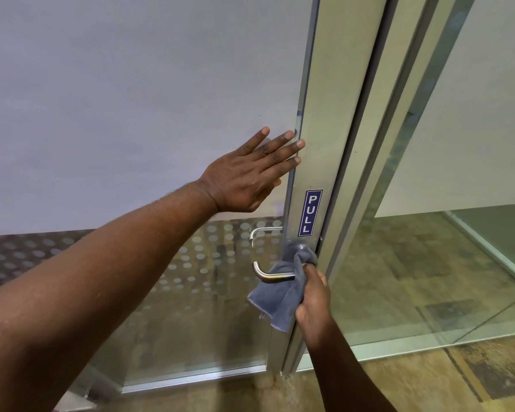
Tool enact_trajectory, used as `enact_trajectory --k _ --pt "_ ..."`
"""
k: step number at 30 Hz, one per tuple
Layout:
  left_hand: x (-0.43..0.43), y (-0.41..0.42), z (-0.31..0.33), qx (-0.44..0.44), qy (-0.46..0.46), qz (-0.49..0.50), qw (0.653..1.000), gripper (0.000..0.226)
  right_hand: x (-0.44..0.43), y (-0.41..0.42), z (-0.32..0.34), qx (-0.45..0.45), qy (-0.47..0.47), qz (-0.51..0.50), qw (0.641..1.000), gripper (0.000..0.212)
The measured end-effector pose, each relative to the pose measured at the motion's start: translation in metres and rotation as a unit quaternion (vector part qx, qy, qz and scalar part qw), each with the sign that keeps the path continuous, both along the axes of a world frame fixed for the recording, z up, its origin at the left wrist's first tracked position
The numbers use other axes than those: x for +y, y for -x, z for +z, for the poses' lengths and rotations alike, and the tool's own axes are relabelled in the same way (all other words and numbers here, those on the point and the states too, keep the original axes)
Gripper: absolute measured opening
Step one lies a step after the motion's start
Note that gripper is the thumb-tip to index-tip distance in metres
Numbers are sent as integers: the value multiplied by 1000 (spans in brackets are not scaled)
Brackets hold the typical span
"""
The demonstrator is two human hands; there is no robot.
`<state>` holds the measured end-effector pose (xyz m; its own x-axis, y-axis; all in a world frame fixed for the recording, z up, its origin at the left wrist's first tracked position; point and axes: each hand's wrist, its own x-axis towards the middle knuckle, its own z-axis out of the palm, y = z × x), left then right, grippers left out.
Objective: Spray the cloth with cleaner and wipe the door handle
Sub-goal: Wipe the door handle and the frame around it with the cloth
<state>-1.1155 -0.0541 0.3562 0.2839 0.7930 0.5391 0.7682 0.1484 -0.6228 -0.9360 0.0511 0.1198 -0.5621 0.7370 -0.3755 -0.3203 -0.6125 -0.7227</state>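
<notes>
One grey cloth (pixel 283 289), right hand (pixel 314 304) pinching it against one door handle (pixel 269 276). Left hand (pixel 247 179) spread flat on door (pixel 131 99). One sticker (pixel 309 212) reads "PULL" (white on blue).

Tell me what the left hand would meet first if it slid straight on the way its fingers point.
The left hand lies flat on the frosted glass; its fingertips already reach the door's metal frame, probably met first.

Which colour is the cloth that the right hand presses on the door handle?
The cloth is grey-blue, seen best in the head view.
</notes>
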Motion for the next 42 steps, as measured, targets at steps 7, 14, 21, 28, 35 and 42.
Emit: enact_trajectory --k 7,14,21,28,35,42 --pt "0 1 0 5 0 -2 1000 53 -29 -15 0 -10 8 -39 999 14" --pt "0 -3 1 -2 5 4 1000 53 -73 -1 3 58 100 26 993 31" --pt "-1 -2 2 3 4 3 1000 53 -40 -4 -2 139 195 5 971 42" --pt "0 -1 1 11 1 0 1000 51 1 -1 5 111 167 -2 980 38" --pt "0 1 0 8 2 -1 1000 52 -2 3 12 -86 -163 -67 981 18" --pt "0 1 -1 9 2 1 1000 53 -7 -2 -3 -147 -332 -83 928 23"
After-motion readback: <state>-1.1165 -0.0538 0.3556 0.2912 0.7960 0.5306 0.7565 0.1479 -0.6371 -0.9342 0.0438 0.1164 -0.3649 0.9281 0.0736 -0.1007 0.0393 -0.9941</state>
